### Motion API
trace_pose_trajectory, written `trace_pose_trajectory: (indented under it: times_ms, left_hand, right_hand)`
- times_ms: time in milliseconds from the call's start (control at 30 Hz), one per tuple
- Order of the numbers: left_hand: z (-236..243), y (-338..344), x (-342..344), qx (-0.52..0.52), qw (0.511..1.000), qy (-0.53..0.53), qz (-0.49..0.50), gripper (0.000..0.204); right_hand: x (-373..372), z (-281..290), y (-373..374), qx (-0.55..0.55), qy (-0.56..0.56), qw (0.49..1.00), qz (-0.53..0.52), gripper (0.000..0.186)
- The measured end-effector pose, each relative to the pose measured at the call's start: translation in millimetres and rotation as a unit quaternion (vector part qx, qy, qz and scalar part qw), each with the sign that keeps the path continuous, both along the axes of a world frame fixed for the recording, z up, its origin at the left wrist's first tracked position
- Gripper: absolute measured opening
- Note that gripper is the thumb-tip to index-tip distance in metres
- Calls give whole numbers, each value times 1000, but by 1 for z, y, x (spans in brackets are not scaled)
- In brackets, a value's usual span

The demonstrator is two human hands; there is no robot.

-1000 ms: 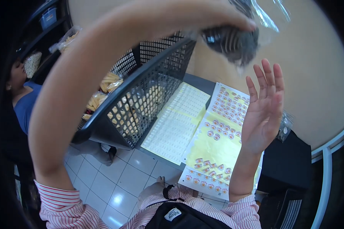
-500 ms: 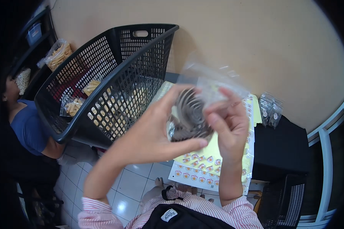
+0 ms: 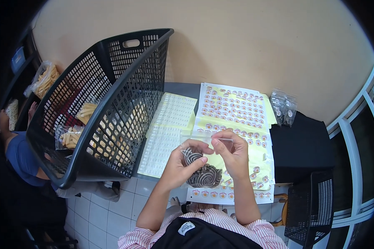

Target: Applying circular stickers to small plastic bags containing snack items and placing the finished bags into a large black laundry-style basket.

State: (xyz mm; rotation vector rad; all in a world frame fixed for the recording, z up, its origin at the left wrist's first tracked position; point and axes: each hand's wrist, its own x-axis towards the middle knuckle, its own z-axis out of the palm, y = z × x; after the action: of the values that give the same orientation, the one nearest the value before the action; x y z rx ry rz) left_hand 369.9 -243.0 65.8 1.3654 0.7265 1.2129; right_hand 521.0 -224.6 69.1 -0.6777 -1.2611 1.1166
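My left hand (image 3: 178,166) grips a clear bag of dark snacks with pale spiral stripes (image 3: 203,177), its thumb across the bag's front. My right hand (image 3: 232,154) pinches the bag's empty upper part near the opening. Underneath lie sheets of small round pink-and-orange stickers (image 3: 228,106) on yellow and white backing. To their left are pale label sheets (image 3: 164,137) with rows of small print, next to a large black mesh basket (image 3: 129,83).
The basket holds bagged pale stick snacks (image 3: 68,137). Dark bags (image 3: 283,108) sit on a black-covered surface (image 3: 301,149) at right. A smaller black basket (image 3: 309,209) stands lower right. A co-worker in blue (image 3: 20,155) is at left, near shelves with snack sacks (image 3: 45,81).
The bag has come down from high at the upper right to the table's middle in front of me. My right hand has closed from spread fingers to a pinch on its top.
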Motion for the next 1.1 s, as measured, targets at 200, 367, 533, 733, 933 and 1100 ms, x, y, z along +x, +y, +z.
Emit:
trace_pose_trajectory:
  times_ms: [200, 367, 533, 733, 933, 1100]
  left_hand:
    - [-6, 14, -8, 38, 996, -61, 45, 18]
    - [-4, 23, -11, 43, 997, -39, 59, 8]
    - [-1, 25, -10, 52, 997, -39, 43, 8]
    - [-2, 22, -9, 67, 996, -29, 52, 8]
    - [-2, 15, -10, 59, 996, -39, 55, 8]
    - [-2, 11, -15, 61, 995, -42, 72, 7]
  right_hand:
    - [-12, -1, -1, -22, 0, 1000, 2, 10]
    - [-19, -2, 1, 38, -21, 998, -55, 10]
    - [-22, -2, 1, 54, -42, 996, -64, 9]
    - [-24, -4, -7, 47, -42, 995, -82, 8]
    - [-28, -6, -13, 61, -46, 993, -94, 9]
    - [-38, -7, -17, 53, -43, 990, -121, 9]
